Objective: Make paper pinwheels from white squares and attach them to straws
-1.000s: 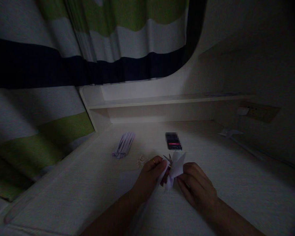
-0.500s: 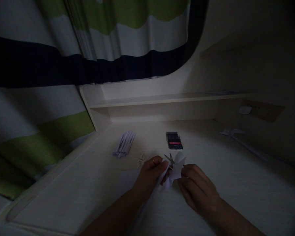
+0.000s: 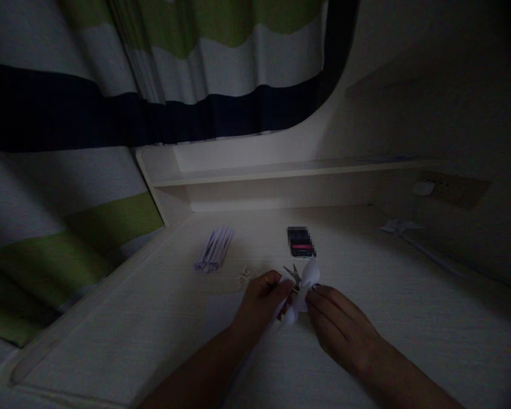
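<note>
My left hand (image 3: pixel 262 301) is closed, thumb pressed against its fingers, on a pale paper piece that looks like a rolled paper stick; most of it is hidden by the hand and the dim light. A thin pale peg sticks out from there toward a white paper pinwheel (image 3: pixel 310 274). My right hand (image 3: pixel 340 326) pinches the pinwheel from its right side, close to its middle. Just beyond my hands, the spread blades of a pair of scissors (image 3: pixel 294 274) show; their handles are mostly hidden.
Rolled paper sticks (image 3: pixel 214 249) lie bundled at the back left. Small pale sticks (image 3: pixel 244 276) lie beside my left hand, near a paper sheet (image 3: pixel 221 312). A phone (image 3: pixel 301 242) lies behind the scissors. Another pinwheel (image 3: pixel 399 227) on a stick is at the right wall.
My right hand has moved slightly left and pressed closer to the pinwheel, whose blades have shifted. My left hand stays nearly in place.
</note>
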`<state>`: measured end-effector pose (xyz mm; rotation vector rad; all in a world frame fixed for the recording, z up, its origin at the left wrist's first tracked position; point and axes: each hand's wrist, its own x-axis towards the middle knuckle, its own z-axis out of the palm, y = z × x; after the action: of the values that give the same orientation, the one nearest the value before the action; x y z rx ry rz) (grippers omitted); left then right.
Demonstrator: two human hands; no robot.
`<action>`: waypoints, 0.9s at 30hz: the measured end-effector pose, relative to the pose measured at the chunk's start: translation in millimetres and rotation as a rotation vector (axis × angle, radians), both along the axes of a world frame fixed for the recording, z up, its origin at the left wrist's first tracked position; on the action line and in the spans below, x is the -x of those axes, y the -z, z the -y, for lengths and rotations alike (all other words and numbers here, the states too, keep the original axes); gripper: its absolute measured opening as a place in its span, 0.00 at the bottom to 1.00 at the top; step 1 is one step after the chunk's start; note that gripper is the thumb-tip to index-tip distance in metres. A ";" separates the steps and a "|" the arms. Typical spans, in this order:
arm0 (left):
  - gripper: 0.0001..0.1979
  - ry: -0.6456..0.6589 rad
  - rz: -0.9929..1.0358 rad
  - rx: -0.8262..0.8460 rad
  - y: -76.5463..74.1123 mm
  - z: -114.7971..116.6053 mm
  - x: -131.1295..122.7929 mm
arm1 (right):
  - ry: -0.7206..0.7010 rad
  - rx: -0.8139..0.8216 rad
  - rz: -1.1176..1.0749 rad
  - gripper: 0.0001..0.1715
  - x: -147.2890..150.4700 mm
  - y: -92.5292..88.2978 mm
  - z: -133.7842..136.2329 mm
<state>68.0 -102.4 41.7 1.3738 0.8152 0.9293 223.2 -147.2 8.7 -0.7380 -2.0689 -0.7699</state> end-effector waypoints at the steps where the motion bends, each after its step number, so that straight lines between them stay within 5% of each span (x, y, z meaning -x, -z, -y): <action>1: 0.14 0.002 -0.002 -0.001 0.5 -0.2 -0.1 | -0.015 0.019 -0.057 0.12 1.1 0.2 -1.8; 7: 0.14 0.006 0.015 -0.019 6.0 -1.2 -0.7 | -0.151 0.276 -0.471 0.09 12.5 -12.1 -4.3; 13: 0.14 -0.012 -0.069 -0.086 9.4 -2.3 -0.7 | -0.077 0.668 -0.820 0.08 18.7 -13.4 -2.3; 16: 0.14 -0.008 -0.087 -0.097 9.5 -2.6 -0.2 | -0.089 0.582 -0.725 0.07 16.8 -9.3 -3.7; 22: 0.14 0.015 -0.091 -0.053 11.2 -3.2 -1.0 | -0.076 0.044 -0.217 0.14 2.8 13.5 -9.8; 27: 0.13 0.007 -0.056 -0.045 12.1 -3.3 -1.6 | -0.093 0.111 -0.316 0.14 5.6 8.3 -9.1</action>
<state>69.7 -99.1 29.6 1.4463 0.8359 0.9113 217.6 -138.1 0.5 -0.7647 -1.8537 -0.4561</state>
